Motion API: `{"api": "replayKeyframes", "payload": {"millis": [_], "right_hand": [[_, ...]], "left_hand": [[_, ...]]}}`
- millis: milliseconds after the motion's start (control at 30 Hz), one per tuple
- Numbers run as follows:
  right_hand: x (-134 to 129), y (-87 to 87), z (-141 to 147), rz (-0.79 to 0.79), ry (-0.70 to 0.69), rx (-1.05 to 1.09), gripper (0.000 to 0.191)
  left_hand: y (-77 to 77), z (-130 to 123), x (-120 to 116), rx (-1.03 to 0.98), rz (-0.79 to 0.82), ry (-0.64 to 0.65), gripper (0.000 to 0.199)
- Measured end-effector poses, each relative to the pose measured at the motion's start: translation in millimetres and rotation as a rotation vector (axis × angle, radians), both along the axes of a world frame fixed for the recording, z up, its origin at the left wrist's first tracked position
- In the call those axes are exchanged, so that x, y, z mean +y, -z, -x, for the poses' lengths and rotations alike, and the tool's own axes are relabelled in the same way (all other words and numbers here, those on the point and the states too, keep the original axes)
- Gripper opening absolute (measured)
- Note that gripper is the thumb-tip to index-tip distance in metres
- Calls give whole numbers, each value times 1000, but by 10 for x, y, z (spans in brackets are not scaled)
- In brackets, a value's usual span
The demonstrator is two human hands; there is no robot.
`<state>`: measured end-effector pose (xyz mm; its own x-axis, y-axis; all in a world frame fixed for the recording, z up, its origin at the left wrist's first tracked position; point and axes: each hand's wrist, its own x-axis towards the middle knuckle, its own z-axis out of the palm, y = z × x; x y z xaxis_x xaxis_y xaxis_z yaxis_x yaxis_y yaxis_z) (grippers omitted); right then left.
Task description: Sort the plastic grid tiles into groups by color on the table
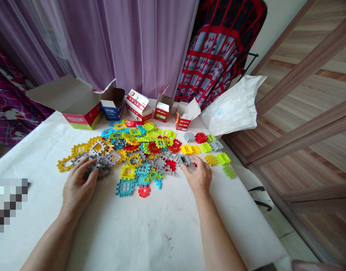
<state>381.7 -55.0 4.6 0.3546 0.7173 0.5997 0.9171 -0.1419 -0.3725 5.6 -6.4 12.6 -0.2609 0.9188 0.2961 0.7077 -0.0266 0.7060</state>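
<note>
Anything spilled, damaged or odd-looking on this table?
Yes: small dark reddish marks on the white tablecloth, nearer the camera than the plastic pieces. They stand out against the white, though whether stains or scuffs I can't tell.

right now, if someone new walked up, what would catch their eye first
Probably the heap of bright plastic blocks on the white tabletop, with the left hand at its near left edge and the right hand at its right. Behind it, a row of cardboard boxes stands before a purple curtain.
</note>
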Motion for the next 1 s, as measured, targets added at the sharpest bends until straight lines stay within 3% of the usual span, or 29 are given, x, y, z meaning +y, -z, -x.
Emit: {"api": "replayKeyframes", "payload": {"millis": [1000], "right_hand": [[-15, 42, -10, 36, -10, -12, 38]], "left_hand": [[-18, -9, -8, 0, -3, 8, 49]]}}
